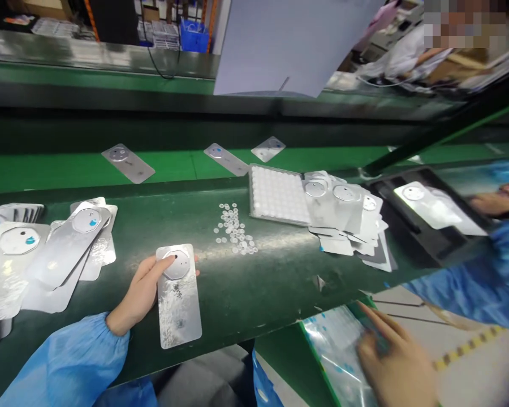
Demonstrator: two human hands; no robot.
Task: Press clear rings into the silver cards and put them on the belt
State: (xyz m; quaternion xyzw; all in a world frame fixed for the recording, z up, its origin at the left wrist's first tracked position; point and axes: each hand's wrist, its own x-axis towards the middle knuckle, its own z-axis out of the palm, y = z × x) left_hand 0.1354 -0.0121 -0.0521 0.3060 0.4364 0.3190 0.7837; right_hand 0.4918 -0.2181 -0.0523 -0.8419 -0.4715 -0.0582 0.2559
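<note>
My left hand [142,288] grips a silver rectangular plate [179,311], its thumb lying on the round raised part near the top and other fingers behind it. The plate is held over the green bench, with small dark marks on its face. At the lower right, my right hand [396,356] is blurred, its fingers stretched out and apart, with nothing visible in them. It hovers over or beside a clear plastic sheet [339,345] with blue spots and a green edge; whether they touch I cannot tell. Small clear discs [235,229] lie scattered beyond the held plate.
Stacked plates with blue spots [68,257] lie at the left. A tray of white round pieces [277,195] adjoins another plate pile [343,209]. Beyond, single plates [129,164] rest on a green strip. A co-worker's blue sleeve [470,277] reaches past a black tray [424,237].
</note>
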